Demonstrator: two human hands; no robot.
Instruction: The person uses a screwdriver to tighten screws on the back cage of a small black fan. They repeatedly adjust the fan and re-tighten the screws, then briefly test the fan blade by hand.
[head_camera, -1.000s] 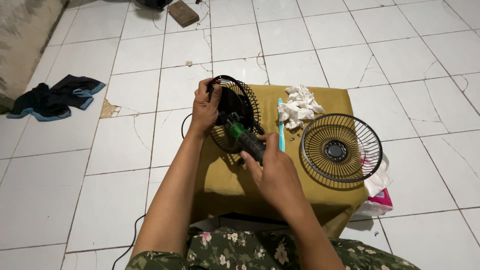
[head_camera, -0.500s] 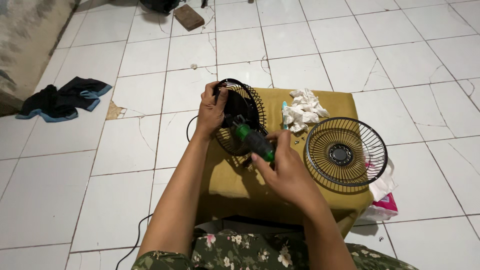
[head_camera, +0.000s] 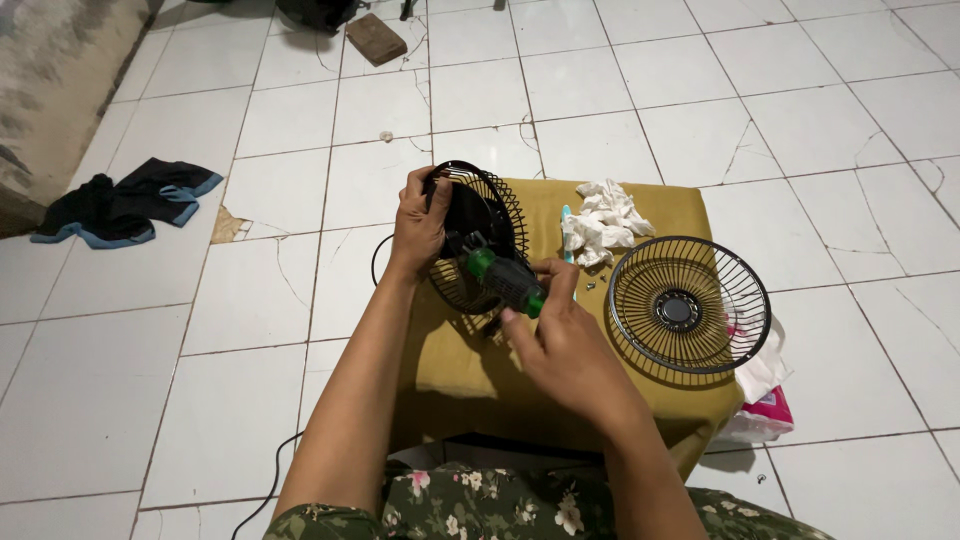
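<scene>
— Which packages are there?
— One pink packet (head_camera: 768, 412) at the right side of the stool (head_camera: 470, 360), low near the floor, under a white tissue. I cannot tell its shape well.

— And the hands?
— The left hand (head_camera: 418, 225) is closed around the rim of the fan (head_camera: 478, 235) — a black wire cage, standing on edge on the olive stool. The right hand (head_camera: 562, 340) grips a screwdriver (head_camera: 507, 280) with a green-black handle, its tip at the fan's back.

— Other things?
— A round wire grill (head_camera: 688, 305) lies flat beside crumpled white cloth (head_camera: 602, 222).

Black wire fan guard (head_camera: 688, 306), matt mustard cloth stool (head_camera: 455, 355), crumpled white tissue (head_camera: 603, 221), glossy cracked floor tiles (head_camera: 700, 60).
</scene>
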